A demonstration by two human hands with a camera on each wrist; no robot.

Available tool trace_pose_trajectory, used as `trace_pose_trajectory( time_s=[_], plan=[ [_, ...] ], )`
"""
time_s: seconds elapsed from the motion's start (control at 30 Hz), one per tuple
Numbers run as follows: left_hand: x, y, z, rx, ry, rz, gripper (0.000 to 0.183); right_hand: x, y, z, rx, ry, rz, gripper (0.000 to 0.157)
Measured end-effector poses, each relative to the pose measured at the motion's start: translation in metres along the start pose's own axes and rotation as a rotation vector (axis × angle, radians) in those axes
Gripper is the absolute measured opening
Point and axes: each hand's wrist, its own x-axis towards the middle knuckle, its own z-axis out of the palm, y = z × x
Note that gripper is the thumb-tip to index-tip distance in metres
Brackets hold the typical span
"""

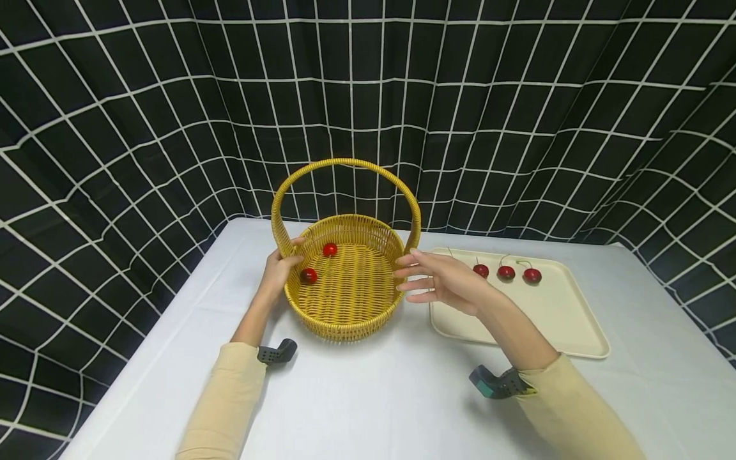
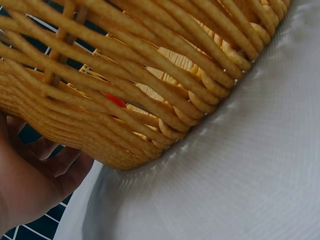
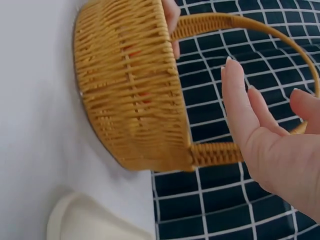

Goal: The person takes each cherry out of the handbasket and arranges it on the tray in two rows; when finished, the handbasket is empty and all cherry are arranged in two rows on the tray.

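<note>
A yellow woven basket (image 1: 345,327) with a tall arched handle stands on the white table. My left hand (image 1: 276,273) grips its left rim beside the foot of the handle, thumb over the edge; in the left wrist view the same hand (image 2: 37,180) is against the wickerwork. Inside the basket lie two cherries, a bright red one (image 1: 329,249) towards the back and a darker one (image 1: 308,275) by the left wall. Beside the right foot of the handle is my right hand (image 1: 445,281), its fingers spread and relaxed, holding nothing.
A cream tray (image 1: 540,319) lies to the right, partly behind my right forearm. Three cherries with stems rest along its back part, one of them a dark red cherry (image 1: 531,276). A black curtain (image 1: 368,115) with white grid lines hangs behind the white table (image 1: 356,402).
</note>
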Motion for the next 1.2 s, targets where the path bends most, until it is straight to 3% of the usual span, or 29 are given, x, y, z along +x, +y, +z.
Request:
trace_pose_trajectory(
  time_s=[1.2],
  plan=[
    [-0.001, -0.001, 0.000, -0.026, -0.006, 0.001, 0.048, 0.090, 0.015, 0.056, 0.135, 0.161, 0.145, 0.050]
  ],
)
